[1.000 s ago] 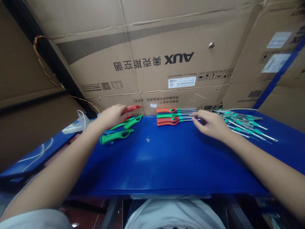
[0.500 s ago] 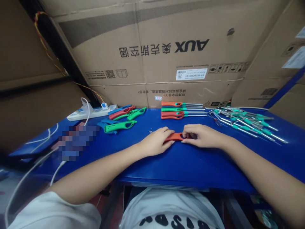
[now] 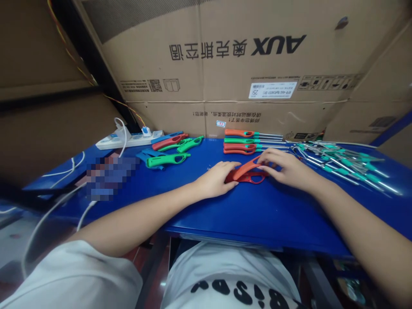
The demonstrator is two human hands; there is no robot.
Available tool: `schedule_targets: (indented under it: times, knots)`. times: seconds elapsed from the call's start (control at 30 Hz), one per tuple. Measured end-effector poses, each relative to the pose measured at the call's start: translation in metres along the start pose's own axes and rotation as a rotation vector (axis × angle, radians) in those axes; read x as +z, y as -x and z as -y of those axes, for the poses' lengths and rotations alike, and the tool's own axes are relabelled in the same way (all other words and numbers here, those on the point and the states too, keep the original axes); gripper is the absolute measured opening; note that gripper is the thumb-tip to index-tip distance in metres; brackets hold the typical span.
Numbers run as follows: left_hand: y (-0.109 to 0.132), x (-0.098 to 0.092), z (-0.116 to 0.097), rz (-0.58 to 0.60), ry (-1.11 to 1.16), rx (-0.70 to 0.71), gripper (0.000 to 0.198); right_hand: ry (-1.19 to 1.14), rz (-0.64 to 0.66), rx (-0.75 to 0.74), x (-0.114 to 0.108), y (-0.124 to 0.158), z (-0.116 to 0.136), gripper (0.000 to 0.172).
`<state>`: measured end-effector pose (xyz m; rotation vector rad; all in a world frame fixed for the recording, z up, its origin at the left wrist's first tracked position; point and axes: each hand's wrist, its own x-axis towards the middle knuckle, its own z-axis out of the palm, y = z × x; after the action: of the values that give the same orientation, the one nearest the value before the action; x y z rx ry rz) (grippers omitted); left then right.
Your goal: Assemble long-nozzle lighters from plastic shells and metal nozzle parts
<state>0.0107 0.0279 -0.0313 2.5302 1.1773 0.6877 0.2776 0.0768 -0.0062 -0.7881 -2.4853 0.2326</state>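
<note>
In the middle of the blue table (image 3: 225,214), my left hand (image 3: 215,180) grips the near end of a red plastic handle shell (image 3: 249,177). My right hand (image 3: 286,169) pinches the far end of an orange shell (image 3: 246,168) that lies tilted across the red one. Both hands are closed on these pieces. Just behind them lies a neat row of assembled lighters (image 3: 244,141) with orange, green and red handles and metal tubes pointing right.
Loose handle shells (image 3: 167,152) in green, red and blue lie at the back left. A heap of metal rods with teal ends (image 3: 341,161) lies at the right. A white power strip (image 3: 124,139) sits at far left. Cardboard boxes (image 3: 231,64) wall the back.
My left hand brought a red shell from the back-left pile to the table's middle. My right hand came in from the rods; the orange shell now tilts up across the red one.
</note>
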Motion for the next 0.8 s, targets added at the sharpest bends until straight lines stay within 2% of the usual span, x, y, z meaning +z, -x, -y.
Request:
schedule_targets:
  times: [0.2,0.3,0.43,0.5,0.57,0.67,0.73,0.8]
  knots:
    - [0.001,0.0,0.003,0.003,-0.02,0.003,0.048,0.086,-0.126,-0.05,-0.008,0.0,-0.004,0.014]
    - [0.0,0.0,0.005,-0.016,-0.027,0.011,0.048,0.136,-0.161,-0.03,-0.011,0.001,-0.003,0.016]
    - [-0.002,0.001,0.009,-0.018,-0.029,0.045,0.04,0.224,-0.152,0.177,-0.014,0.002,-0.001,0.019]
    - [-0.003,0.0,0.009,-0.023,-0.035,0.045,0.038,0.174,-0.133,0.304,-0.016,0.002,0.001,0.022]
    - [-0.003,0.0,0.01,-0.028,-0.046,0.037,0.033,-0.006,-0.046,0.356,-0.017,0.002,0.003,0.026]
    - [-0.004,-0.001,0.01,-0.025,-0.05,0.032,0.033,-0.279,0.213,0.348,-0.018,0.002,0.007,0.032]
    - [-0.004,-0.001,0.011,-0.028,-0.045,0.031,0.037,-0.333,0.356,0.337,-0.015,0.003,0.011,0.033]
    - [-0.004,-0.001,0.012,-0.035,-0.047,0.033,0.035,-0.312,0.412,0.328,-0.01,0.003,0.014,0.033]
